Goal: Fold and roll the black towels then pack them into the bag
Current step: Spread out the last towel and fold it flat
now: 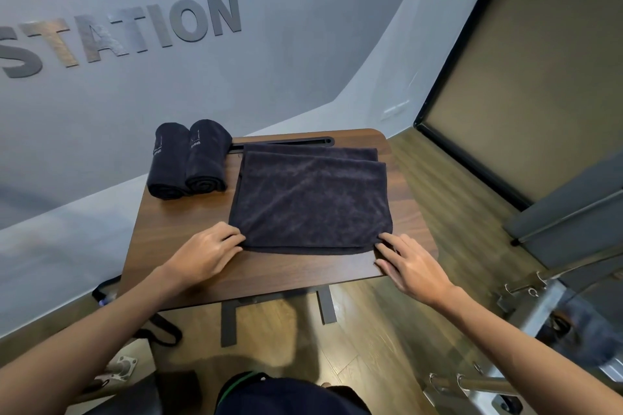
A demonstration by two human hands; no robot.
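Both arms reach forward over the near edge of the desk (pixel 188 242). The left hand (pixel 205 254) lies palm down, its fingertips pinching the near left corner of the folded black towel (pixel 310 199). The right hand (pixel 409 266) is spread fairly wide, fingers straight, tips touching the towel's near right corner. The towel lies flat between and beyond the hands, its far layers stepped. Bare desk shows beneath both palms and to the right of the right hand, near the desk's edge. Beyond the left hand, two rolled towels (pixel 187 158) lie side by side, touching, with small illegible logos. The wall lettering (pixel 121 34) reads "STATION".
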